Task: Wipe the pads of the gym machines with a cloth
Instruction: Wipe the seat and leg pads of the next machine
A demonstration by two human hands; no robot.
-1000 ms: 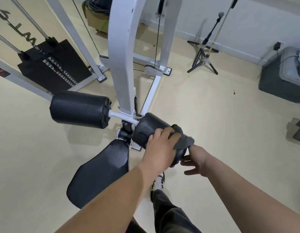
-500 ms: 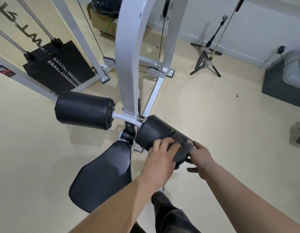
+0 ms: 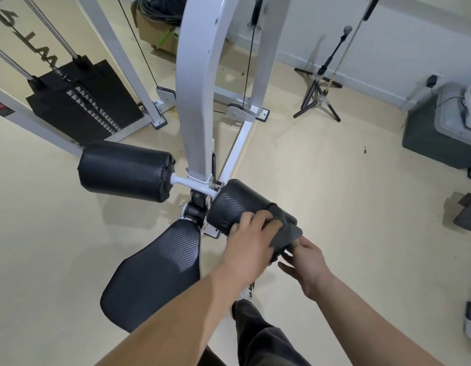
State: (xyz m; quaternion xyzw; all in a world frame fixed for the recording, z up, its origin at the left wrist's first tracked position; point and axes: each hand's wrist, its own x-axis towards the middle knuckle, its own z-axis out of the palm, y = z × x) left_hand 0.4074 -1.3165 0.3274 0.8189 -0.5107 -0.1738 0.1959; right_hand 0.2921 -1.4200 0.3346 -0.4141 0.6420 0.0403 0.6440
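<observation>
A small gym room is shown: a white-framed cable machine (image 3: 200, 101) with a black weight stack (image 3: 89, 107), roller pads (image 3: 123, 171) and a padded seat (image 3: 155, 276) is set on a cream floor (image 3: 334, 196), a microphone stand (image 3: 321, 85) nearby.

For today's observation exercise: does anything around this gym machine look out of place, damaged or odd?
The left roller pad, right roller pad and seat pad look intact. Odd: a microphone stand by the wall, unusual beside gym equipment, and a dark speck on the floor.

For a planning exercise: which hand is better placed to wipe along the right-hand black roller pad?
Left. The left hand holds the dark grey cloth on the black cylindrical roller pad; the right hand, open, holds nothing at its end.
</observation>
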